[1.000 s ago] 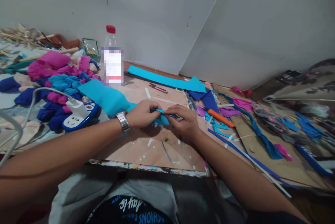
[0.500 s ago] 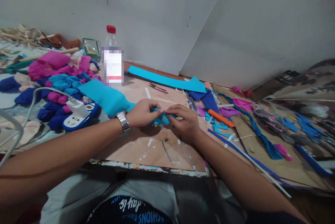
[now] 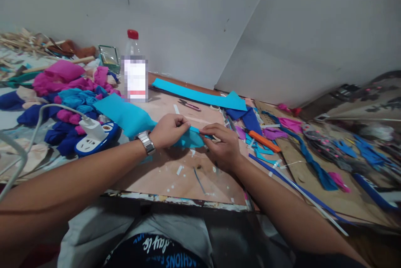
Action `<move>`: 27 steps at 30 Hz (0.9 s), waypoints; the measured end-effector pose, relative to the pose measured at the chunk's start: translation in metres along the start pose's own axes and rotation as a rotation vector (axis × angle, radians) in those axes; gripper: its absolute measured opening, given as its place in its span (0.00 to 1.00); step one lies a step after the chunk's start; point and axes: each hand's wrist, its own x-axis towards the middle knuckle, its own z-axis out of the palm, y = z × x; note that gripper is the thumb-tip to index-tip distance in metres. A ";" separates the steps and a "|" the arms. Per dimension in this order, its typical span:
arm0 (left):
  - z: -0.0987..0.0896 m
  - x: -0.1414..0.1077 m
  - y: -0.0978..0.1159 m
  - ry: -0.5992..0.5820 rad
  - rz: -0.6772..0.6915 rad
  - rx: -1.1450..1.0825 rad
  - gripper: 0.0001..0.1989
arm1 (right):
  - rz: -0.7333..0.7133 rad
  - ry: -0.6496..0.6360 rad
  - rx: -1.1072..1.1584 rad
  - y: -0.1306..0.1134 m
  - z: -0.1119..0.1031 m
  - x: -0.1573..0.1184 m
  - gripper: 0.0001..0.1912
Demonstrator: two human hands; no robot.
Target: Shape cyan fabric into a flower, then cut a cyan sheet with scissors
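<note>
A light blue strip (image 3: 127,113) runs from beside the power socket to my hands above the table. My left hand (image 3: 171,130), with a metal watch at the wrist, pinches the strip between thumb and bent fingers. My right hand (image 3: 222,145) is closed on the strip's right end, thumb and fingertips together. Between the two hands a narrow folded edge of the strip is stretched, and a loose part hangs below it. Part of the strip is hidden behind my left hand.
Behind stand a red-capped bottle (image 3: 133,46) and small snips (image 3: 189,105). At left are a power socket (image 3: 94,140) with a white cable and crumpled cloth pieces (image 3: 78,101). An orange cutter (image 3: 265,141), scraps and a long white stick (image 3: 313,199) lie at right.
My left hand has moved slightly left and up, away from my right hand. More of the strip's folded edge now shows between them. My right hand has shifted slightly.
</note>
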 end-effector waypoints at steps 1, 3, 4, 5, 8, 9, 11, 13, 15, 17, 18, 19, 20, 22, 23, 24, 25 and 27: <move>0.000 0.000 0.000 -0.005 0.007 -0.004 0.16 | 0.000 -0.001 0.000 0.000 0.000 0.000 0.06; -0.001 -0.002 0.001 -0.046 0.038 -0.013 0.17 | -0.006 -0.016 0.005 0.001 0.000 -0.001 0.06; -0.001 -0.003 0.002 -0.075 0.057 -0.012 0.17 | -0.012 -0.028 0.009 0.001 0.000 -0.001 0.07; -0.001 -0.004 0.004 -0.106 0.077 -0.007 0.16 | -0.019 -0.039 0.012 0.001 0.000 -0.001 0.07; -0.001 -0.006 0.007 -0.159 0.116 0.004 0.14 | -0.034 -0.055 0.015 0.001 0.000 -0.001 0.08; -0.001 -0.007 0.008 -0.164 0.122 0.001 0.14 | -0.037 -0.051 0.019 0.000 0.000 0.000 0.08; 0.000 -0.007 0.009 -0.157 0.125 -0.001 0.14 | -0.036 -0.040 0.027 -0.001 -0.001 0.000 0.08; 0.000 -0.007 0.009 -0.151 0.129 -0.011 0.13 | -0.030 -0.040 0.029 -0.001 -0.001 0.001 0.07; 0.001 -0.007 0.008 -0.155 0.140 -0.031 0.13 | -0.027 -0.047 0.024 -0.001 -0.001 0.000 0.06; 0.002 -0.007 0.007 -0.157 0.152 -0.049 0.13 | -0.025 -0.051 0.017 -0.001 0.000 0.000 0.07; 0.002 -0.007 0.008 -0.154 0.154 -0.054 0.13 | -0.023 -0.048 0.012 -0.001 0.000 0.000 0.07; 0.003 -0.007 0.008 -0.149 0.153 -0.058 0.13 | -0.019 -0.045 0.006 -0.001 0.000 -0.001 0.08; 0.003 -0.008 0.008 -0.144 0.148 -0.062 0.13 | -0.013 -0.039 0.000 0.000 0.000 -0.001 0.08; 0.004 -0.008 0.009 -0.137 0.130 -0.071 0.13 | -0.007 -0.030 -0.010 -0.001 0.000 -0.001 0.08; 0.004 -0.008 0.010 -0.136 0.120 -0.076 0.13 | -0.007 -0.026 -0.013 -0.001 0.000 -0.001 0.07; 0.004 -0.008 0.010 -0.135 0.111 -0.081 0.13 | -0.005 -0.027 -0.015 -0.001 0.000 -0.001 0.07; 0.004 -0.008 0.011 -0.132 0.105 -0.086 0.13 | -0.003 -0.029 -0.017 -0.001 0.000 -0.001 0.06; 0.005 -0.009 0.011 -0.124 0.098 -0.093 0.13 | 0.002 -0.031 -0.021 -0.002 0.000 0.000 0.05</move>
